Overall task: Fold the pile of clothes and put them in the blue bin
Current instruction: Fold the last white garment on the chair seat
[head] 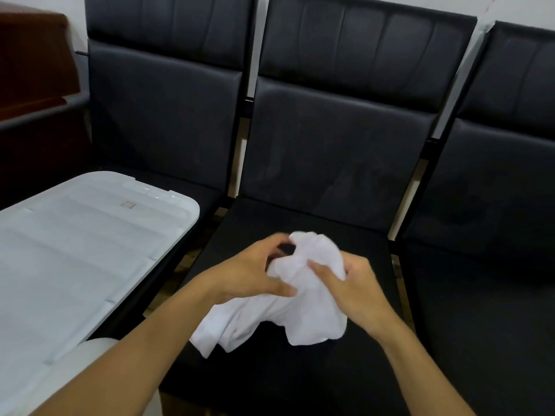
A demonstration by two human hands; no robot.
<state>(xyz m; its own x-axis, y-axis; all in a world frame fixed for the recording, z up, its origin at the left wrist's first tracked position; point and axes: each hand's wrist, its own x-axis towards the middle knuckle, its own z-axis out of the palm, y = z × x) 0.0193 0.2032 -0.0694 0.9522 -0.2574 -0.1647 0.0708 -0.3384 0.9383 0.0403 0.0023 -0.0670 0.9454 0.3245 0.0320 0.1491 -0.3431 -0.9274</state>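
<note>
Left grip [249, 273] and right grip [357, 292] close together, fingers curled, both forearms bare, reaching forward.

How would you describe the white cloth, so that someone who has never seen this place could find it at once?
Three black padded chairs stand in a row; look at the seat of the middle chair. Above it, the left hand and right hand both grip a crumpled white cloth. It is soft and wrinkled, unlike the rigid white lid on the left.
</note>
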